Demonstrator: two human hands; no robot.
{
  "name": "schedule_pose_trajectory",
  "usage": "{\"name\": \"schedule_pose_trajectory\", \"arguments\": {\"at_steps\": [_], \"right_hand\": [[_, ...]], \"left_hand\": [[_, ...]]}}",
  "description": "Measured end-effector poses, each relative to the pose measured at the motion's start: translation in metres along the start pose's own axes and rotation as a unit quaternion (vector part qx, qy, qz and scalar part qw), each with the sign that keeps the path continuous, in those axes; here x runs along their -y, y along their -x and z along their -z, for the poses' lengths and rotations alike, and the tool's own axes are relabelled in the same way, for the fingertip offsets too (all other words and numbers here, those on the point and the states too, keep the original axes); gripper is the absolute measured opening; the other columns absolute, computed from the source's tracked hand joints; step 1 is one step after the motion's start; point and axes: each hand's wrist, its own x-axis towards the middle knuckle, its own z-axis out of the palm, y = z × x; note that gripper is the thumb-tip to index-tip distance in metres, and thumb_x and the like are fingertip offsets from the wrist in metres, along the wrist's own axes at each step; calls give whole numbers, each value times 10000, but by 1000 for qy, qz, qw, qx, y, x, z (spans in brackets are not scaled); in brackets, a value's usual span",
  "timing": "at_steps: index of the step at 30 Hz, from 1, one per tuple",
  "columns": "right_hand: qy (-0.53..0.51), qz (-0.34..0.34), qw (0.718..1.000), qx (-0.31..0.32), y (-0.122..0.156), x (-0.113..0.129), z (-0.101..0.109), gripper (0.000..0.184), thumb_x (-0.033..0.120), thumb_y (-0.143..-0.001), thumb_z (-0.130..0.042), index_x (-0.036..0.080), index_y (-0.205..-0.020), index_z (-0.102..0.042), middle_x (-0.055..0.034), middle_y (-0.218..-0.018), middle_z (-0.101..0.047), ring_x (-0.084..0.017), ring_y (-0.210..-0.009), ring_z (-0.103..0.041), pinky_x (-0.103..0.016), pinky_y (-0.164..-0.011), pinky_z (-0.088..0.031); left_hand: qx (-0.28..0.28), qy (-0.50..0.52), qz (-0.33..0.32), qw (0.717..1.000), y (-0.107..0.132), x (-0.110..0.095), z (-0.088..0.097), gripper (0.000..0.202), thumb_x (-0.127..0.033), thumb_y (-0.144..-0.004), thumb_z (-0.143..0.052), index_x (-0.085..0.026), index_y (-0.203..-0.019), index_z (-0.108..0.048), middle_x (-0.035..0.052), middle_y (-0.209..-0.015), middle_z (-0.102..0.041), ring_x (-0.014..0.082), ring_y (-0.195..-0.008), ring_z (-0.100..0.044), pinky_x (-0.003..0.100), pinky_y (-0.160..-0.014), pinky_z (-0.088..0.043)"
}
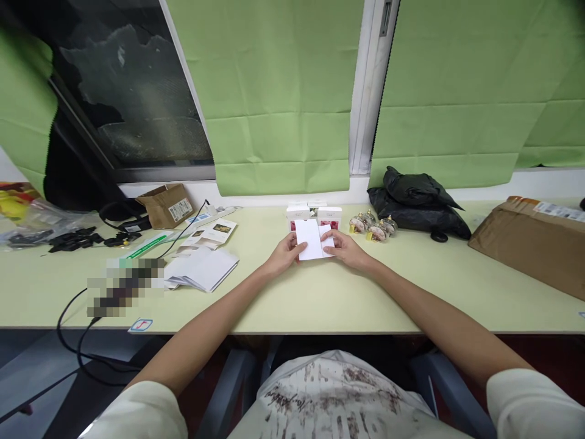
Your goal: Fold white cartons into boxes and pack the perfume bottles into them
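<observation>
Above the middle of the table, both hands hold a white folded card (309, 239). A narrower white flap shows along its right side. My left hand (287, 253) closes on the card's left edge, its thumb on the near face. My right hand (345, 249) grips the right side by the flap. Just behind the card stand small white boxes (329, 214) with dark pink fronts, partly covered by it. Right of the boxes sit several round clear ornaments (377, 230) with gold caps. Further left lie white sheets (208, 268) and flat printed cartons (214, 233).
At the left are an open brown box (165, 206), black clips (75, 239), a power strip (214, 214) and a cable (185, 228). Black plastic bags (418, 204) and a large brown carton (532, 241) stand at the right. Green curtains (283, 91) hang behind the table (292, 305).
</observation>
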Motion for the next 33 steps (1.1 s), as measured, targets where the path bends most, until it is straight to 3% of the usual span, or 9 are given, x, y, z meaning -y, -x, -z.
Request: {"name": "schedule_pose_trajectory", "arguments": {"at_steps": [4,11,13,16,19,27,33], "right_hand": [[19,5,1000,1,0,-3,2,383,444,-822,-775,236,-1072,-573,23,-821,-612,-168,-743,-573,-286,-680,-454],[48,-11,999,5,5,-4,2,352,410,-884,-693,288,-1172,-532,-3,-900,-634,-209,-815,-620,-350,-726,-551],[118,0,993,-8,7,-1,2,346,402,-911,-653,295,-1216,-530,3,-861,-626,-212,-775,-610,-356,-717,-538],[267,36,963,-27,10,5,2,349,376,-954,-592,296,-1289,-530,9,-792,-602,-222,-721,-571,-373,-745,-486],[333,58,941,-31,13,10,1,354,368,-990,-533,292,-1335,-511,-22,-860,-626,-246,-757,-581,-386,-786,-453],[325,57,943,-41,15,15,-4,357,379,-1005,-496,296,-1352,-483,-33,-927,-624,-250,-785,-582,-381,-793,-440],[221,50,972,-58,10,3,-4,332,418,-997,-531,304,-1308,-502,4,-852,-559,-208,-736,-544,-346,-739,-463]], "left_hand": [[-1,-8,2,1000,3,-2,0,590,-548,-868,-743,-158,-1258,-534,101,-1039,-716,155,-737,-636,246,-564,-485],[1,-63,20,998,10,-8,0,540,-599,-909,-674,-190,-1233,-535,-4,-756,-633,94,-494,-524,214,-432,-369],[6,-66,12,998,11,-10,-1,545,-604,-915,-663,-188,-1240,-532,-31,-676,-595,93,-471,-507,208,-425,-354],[9,-74,10,997,12,-12,-2,565,-609,-917,-656,-181,-1262,-525,-36,-632,-598,100,-460,-505,210,-425,-345],[4,-85,10,996,12,-11,-2,578,-624,-919,-642,-183,-1273,-524,-18,-655,-638,108,-471,-517,215,-426,-347],[-7,-98,9,995,11,-9,-2,582,-658,-929,-605,-192,-1267,-517,0,-694,-668,123,-494,-541,232,-450,-372],[-15,-58,10,998,10,-9,-2,566,-630,-896,-676,-198,-1226,-519,1,-767,-659,114,-519,-546,237,-457,-370]]}}
